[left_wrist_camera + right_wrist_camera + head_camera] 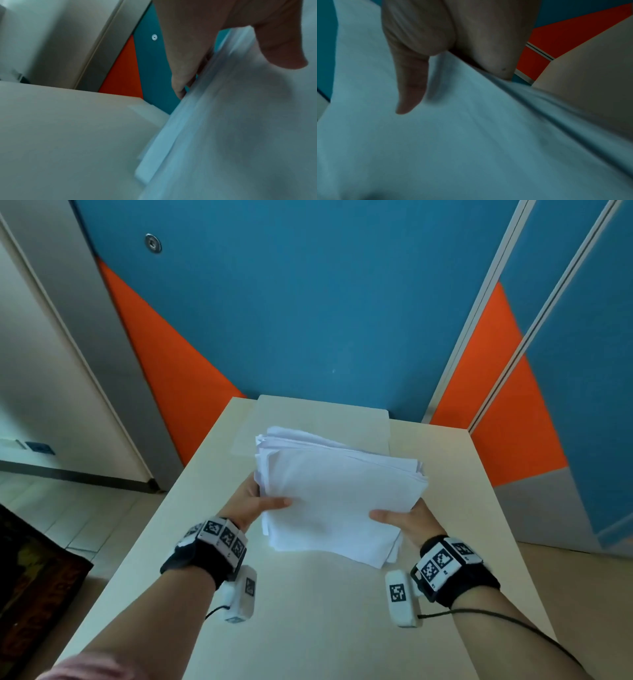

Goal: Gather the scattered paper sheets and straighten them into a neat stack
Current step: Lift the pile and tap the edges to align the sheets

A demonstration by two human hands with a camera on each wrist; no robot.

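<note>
A bundle of white paper sheets [337,494] is held up off the beige table [308,628], its edges uneven and fanned at the far side. My left hand [255,503] grips the bundle's left edge, thumb on top and fingers underneath. My right hand [406,520] grips the right edge the same way. In the left wrist view the thumb lies on the paper sheets [231,128] and the fingers [181,83] reach behind the layered edge. The right wrist view shows the thumb pressed on the top of the paper sheets [471,142]. The fingers beneath are hidden.
A pale flat board [325,419] lies at the table's far end under the raised sheets. A blue and orange wall panel [308,302] stands right behind the table. The table's left edge drops to a tiled floor [68,508].
</note>
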